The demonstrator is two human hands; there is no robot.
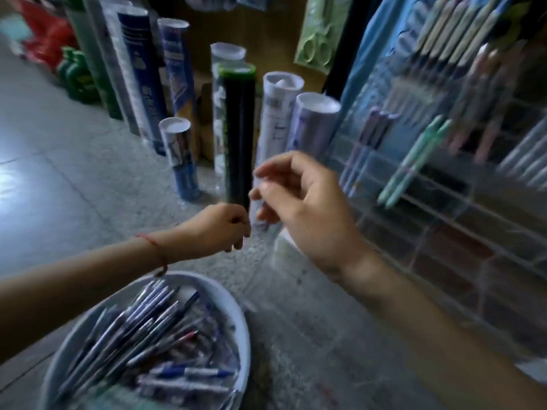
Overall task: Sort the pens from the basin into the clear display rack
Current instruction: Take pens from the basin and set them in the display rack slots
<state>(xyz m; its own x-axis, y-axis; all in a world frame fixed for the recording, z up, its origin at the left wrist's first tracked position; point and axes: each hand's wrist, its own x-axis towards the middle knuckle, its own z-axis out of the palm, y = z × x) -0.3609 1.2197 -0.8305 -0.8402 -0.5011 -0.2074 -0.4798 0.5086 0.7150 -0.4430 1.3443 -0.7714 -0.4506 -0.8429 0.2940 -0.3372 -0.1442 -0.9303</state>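
Head view: a round white plastic basin (236,303) sits near left on the floor, full of loose blue and clear ballpoint pens (154,335). The clear acrylic display rack (444,220) stands at right, partly filled. The left hand (220,224) is curled shut; contents cannot be told. The right hand (305,202) is loosely pinched on something blurred, maybe clear wrapping. Step judged: between pick and placement; next, a pen must be carried right to a free compartment.
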